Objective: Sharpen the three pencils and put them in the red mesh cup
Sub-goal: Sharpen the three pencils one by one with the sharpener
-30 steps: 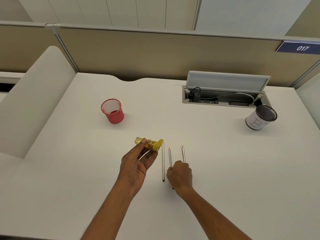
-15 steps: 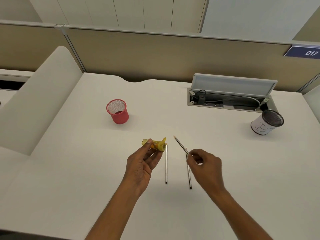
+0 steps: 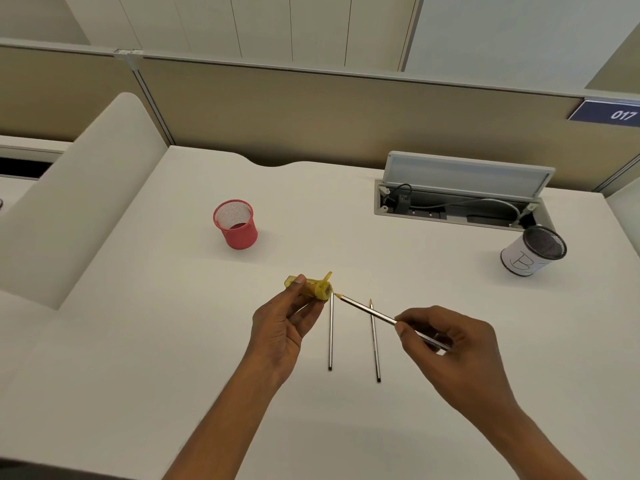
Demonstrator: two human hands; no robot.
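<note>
early stage: left hand (image 3: 277, 336) grips a yellow translucent plastic sharpener (image 3: 311, 287); right hand (image 3: 446, 344) pinches one slim grey pencil (image 3: 367, 308), tip just at its hole. two more grey pencils (image 3: 330, 334) (image 3: 374, 344) lie at the sharpener's 6 o'clock. red mesh cup (image 3: 235, 225), at 11 o'clock, looks empty.

My left grip (image 3: 277, 327) and right grip (image 3: 450, 344) are bare hands on bare forearms (image 3: 214, 427), uncovered as far as I can see.

Head view, sole camera: is looking forward and steeply down across the flat white desk (image 3: 138, 341); left hand (image 3: 280, 327) and right hand (image 3: 450, 344) are sitting nearest, beige fabric partition (image 3: 311, 109) farthest.
</note>
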